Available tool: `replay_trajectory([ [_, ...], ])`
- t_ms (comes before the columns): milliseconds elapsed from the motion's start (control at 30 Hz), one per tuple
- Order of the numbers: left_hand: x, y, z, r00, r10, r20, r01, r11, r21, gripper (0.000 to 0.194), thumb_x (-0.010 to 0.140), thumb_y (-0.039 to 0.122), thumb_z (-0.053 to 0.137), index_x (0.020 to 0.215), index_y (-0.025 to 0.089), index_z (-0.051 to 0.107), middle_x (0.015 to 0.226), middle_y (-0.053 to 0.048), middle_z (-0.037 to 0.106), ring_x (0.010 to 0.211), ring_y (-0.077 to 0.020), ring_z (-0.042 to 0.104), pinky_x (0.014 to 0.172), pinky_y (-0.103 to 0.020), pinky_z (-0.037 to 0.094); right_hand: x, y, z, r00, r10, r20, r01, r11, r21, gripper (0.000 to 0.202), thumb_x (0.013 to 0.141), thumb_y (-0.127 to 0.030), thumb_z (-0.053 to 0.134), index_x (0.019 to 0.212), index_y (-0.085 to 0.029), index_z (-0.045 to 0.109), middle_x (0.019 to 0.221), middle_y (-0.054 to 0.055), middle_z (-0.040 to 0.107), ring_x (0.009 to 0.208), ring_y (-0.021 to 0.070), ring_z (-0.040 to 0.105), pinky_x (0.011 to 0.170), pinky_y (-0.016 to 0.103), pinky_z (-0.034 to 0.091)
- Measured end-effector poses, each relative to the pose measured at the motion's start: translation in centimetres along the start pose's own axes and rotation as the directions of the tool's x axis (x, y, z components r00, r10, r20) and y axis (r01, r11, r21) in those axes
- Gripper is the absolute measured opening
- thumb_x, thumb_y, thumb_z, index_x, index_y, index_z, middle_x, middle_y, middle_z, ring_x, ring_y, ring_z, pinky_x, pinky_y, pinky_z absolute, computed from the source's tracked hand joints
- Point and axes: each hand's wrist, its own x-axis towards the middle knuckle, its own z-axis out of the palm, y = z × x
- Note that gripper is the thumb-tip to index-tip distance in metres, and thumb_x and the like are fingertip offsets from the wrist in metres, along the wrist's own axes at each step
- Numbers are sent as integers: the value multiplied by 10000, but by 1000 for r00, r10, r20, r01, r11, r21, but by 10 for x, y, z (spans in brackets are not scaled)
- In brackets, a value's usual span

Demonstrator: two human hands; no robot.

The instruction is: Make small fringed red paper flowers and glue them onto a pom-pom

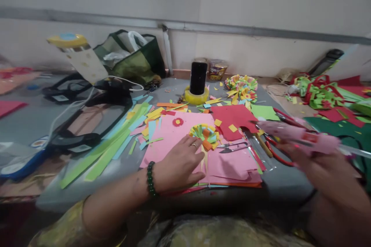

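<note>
Yellow-patterned clothing [214,231] sits nearest; right hand [324,171], blurred, is closed round a pink glue gun [298,136]; left hand [176,164] reaches the paper flower [206,137] on pink paper [165,137], fingertip grip cannot be told; flower likely light, crushable, best held by its rim

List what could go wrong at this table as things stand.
1. The pink gun in the right hand looks like a glue gun; if hot, it could burn the left hand at the paper rosette.
2. The snips lie beside the rosette with blades towards it, so a slip might nick a finger.
3. The phone stands upright at the yellow tape roll; a knock could topple it.
</note>
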Motion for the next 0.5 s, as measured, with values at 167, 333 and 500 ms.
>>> replay_trajectory([
  [167,-1,-3,-4,1000,3,29,-1,996,-88,287,821,385,650,1004,165,624,1011,-120,636,971,-281,558,907,-440,418,19,-29,52,948,-82,308,94,995,-24,358,943,-458,447,988,-267,746,865,43,766,930,247,707,803,342,569],
  [333,-1,-5,0,1000,23,4,-22,988,-156,265,861,395,615,1025,186,617,1028,-102,636,968,-258,559,905,-415,410,17,-24,75,916,-140,376,224,956,-188,370,963,-447,424,964,-252,738,776,40,737,726,202,687,629,264,498],
  [500,-1,-5,2,1000,-7,28,11,991,-134,332,842,438,634,1033,166,625,1093,-126,635,1010,-288,555,912,-439,416,22,-31,80,893,-42,448,212,917,-337,371,968,-437,424,975,-223,727,668,41,696,588,175,627,530,246,378],
])
